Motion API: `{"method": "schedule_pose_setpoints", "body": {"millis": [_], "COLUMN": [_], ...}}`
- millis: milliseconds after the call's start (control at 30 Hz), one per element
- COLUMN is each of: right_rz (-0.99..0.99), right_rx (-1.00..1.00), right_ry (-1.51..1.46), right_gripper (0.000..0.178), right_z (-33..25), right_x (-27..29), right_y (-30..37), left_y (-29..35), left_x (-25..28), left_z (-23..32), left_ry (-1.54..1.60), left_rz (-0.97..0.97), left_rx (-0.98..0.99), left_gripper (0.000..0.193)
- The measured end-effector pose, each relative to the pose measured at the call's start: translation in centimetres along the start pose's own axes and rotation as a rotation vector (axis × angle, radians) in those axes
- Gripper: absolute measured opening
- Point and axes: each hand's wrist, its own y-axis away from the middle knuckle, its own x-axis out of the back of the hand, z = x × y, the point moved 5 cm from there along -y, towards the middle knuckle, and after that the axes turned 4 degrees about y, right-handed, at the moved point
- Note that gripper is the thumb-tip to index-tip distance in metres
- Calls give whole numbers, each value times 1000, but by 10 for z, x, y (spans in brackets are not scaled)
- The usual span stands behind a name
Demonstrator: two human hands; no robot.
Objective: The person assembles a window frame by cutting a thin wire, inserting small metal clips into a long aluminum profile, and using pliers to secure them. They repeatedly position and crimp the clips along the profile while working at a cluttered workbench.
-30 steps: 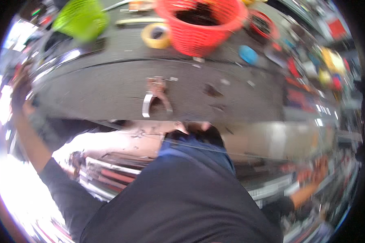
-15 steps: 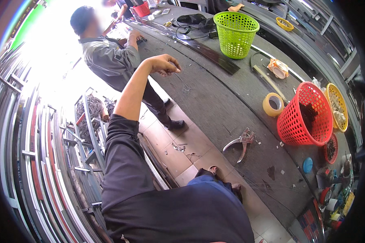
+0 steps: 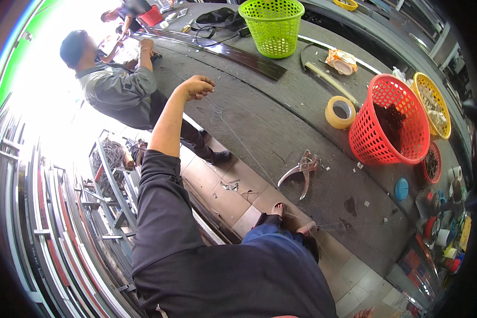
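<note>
My left hand [image 3: 197, 88] is stretched out over the dark work table [image 3: 238, 132], its fingers curled and pinched together. From near the fingertips a thin clear thread [image 3: 237, 139] hangs in a loose tangle and runs back along the table toward me. Hand pliers [image 3: 302, 172] with a metal head lie on the table, handles spread, close to the near edge. At the lower rim a small patch of skin shows, perhaps fingers of my right hand [image 3: 364, 313]; what they do is cut off from view.
Baskets stand on the table: green [image 3: 273, 32], red [image 3: 379, 124] with dark bits inside, yellow [image 3: 434, 106]. A tape roll [image 3: 340, 112], a blue lid [image 3: 402, 188] and a dark strip [image 3: 249, 60] lie there. A co-worker [image 3: 114, 87] stands at far left. Racked profiles [image 3: 63, 228] line the left.
The view has shifted, so the table's things sit further left and higher. A long stretch of thread now shows above the table. My left hand stays pinched.
</note>
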Motion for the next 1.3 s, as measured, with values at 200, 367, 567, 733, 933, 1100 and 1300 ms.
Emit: {"method": "schedule_pose_setpoints", "body": {"millis": [200, 367, 567, 733, 933, 1100, 1300], "right_rz": [10, 72, 9, -147, -585, -335, -41], "right_rx": [-58, -79, -38, 91, 436, 442, 546], "right_ry": [-27, -3, -68, -502, -570, -33, 194], "right_gripper": [24, 25, 28, 32, 37, 40, 24], "right_z": [-2, 2, -13, -26, -25, -50, -51], "right_x": [8, 9, 0, -43, -149, -177, -158], "right_y": [19, 19, 9, 52, 80, 110, 67], "left_y": [-38, -46, -44, 17, 107, 200, 327], "left_x": [-12, -22, -43, -88, -263, -458, -649], "left_z": [-25, -49, -60, -18, 39, 16, 27], "left_ry": [65, 15, -32, -814, -404, -196, -197], "left_rz": [62, 147, 209, 486, 381, -158, -728], "left_rx": [56, 80, -23, -507, -981, -979, -1007], "left_gripper": [35, 32, 36, 51, 34, 19, 23]}}
